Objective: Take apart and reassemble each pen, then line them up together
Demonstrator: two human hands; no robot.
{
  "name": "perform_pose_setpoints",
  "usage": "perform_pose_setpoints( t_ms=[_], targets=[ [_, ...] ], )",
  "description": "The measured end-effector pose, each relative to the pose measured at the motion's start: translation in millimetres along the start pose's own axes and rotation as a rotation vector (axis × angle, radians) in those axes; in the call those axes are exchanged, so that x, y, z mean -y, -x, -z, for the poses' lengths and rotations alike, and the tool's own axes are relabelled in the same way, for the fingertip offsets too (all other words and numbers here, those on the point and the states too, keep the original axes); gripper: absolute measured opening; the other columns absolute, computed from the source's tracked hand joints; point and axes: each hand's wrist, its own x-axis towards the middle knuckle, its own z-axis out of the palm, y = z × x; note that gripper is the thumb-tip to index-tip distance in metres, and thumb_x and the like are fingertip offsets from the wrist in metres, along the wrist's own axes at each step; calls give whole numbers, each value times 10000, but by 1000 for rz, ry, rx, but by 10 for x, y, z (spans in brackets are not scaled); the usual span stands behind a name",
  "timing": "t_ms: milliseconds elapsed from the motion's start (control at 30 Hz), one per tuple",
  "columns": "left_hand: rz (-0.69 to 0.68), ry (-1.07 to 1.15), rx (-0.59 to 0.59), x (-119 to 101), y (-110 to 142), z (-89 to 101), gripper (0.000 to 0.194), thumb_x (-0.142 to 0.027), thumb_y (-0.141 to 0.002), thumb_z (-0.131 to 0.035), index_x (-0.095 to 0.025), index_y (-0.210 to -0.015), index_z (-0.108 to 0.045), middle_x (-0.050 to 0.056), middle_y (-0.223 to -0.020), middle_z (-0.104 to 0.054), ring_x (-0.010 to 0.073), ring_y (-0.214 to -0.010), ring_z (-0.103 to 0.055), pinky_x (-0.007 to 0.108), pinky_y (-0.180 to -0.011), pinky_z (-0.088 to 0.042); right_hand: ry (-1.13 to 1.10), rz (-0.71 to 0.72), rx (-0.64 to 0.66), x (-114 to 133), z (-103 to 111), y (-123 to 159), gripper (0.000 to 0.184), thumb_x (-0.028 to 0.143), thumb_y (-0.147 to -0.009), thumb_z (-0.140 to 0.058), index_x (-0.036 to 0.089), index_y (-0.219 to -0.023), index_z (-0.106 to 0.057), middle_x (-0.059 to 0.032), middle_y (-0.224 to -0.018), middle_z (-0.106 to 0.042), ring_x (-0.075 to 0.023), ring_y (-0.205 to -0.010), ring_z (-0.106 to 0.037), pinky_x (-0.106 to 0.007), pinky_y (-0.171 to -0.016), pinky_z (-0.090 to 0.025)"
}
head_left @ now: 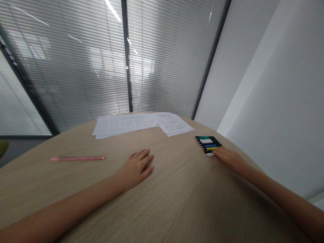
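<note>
On the table (pixel 172 189), my left hand (pixel 138 167) lies palm down with its fingers spread, holding nothing. My right hand (pixel 226 158) is at the near end of a row of pens (pixel 209 142), fingers together and pressed down. A small white piece, seemingly the end of a white pen (pixel 210 154), pokes out from under those fingertips; the rest of it is hidden. The pens lie side by side, mostly black, with green, white, blue and yellow ones among them. Left of my left hand rests a long pink pen (pixel 78 158), apart from it.
Printed paper sheets (pixel 126 124) lie at the table's far side, with another printed sheet (pixel 174 124) overlapping them on the right. Beyond the table's rounded edge stand a glass partition with blinds (pixel 162 60) and a white wall (pixel 283 94) at the right.
</note>
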Motion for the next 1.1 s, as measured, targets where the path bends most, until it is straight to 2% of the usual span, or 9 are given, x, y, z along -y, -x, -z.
perform_pose_setpoints(
  t_ms=[267, 667, 833, 1000, 1100],
  targets=[
    [7, -2, 14, -4, -7, 5, 432, -365, -836, -343, -124, -1178, -448, 164, -1272, -399, 253, -1171, -357, 405, -943, -303, 57, 23, 20, 14, 36, -44, 266, 56, -772, -377, 149, -931, -570, -110, -959, -617, -207, -870, -570, -320, -716, -472],
    [6, 1, 7, -10, -1, 10, 420, -367, -834, -342, -138, -1170, -447, 146, -1270, -408, 246, -1169, -362, 407, -940, -306, 76, 22, 22, -4, 26, -65, 247, 78, -781, -383, 136, -919, -579, -115, -929, -624, -216, -836, -574, -339, -715, -461],
    [6, 3, 4, 9, 1, -19, 423, -374, -835, -334, -139, -1166, -451, 146, -1269, -408, 246, -1167, -363, 402, -940, -304, 27, 13, 16, -21, 71, -53, 295, 82, -770, -384, 142, -1006, -551, -108, -973, -610, -214, -869, -564, -343, -751, -453],
    [5, 15, -17, 24, 1, -29, 418, -381, -831, -338, -157, -1166, -450, 132, -1261, -422, 245, -1160, -371, 410, -938, -303, -3, -35, -4, -65, 187, -23, 308, 119, -737, -406, 161, -1009, -547, -114, -976, -599, -226, -887, -556, -372, -759, -453],
    [8, 15, -9, 24, -2, -26, 428, -378, -833, -335, -140, -1170, -451, 151, -1268, -409, 253, -1166, -365, 410, -940, -298, -22, -118, -41, -136, 259, -47, 304, 166, -737, -407, 164, -1012, -535, -118, -986, -592, -237, -902, -553, -388, -770, -454]
  ],
)
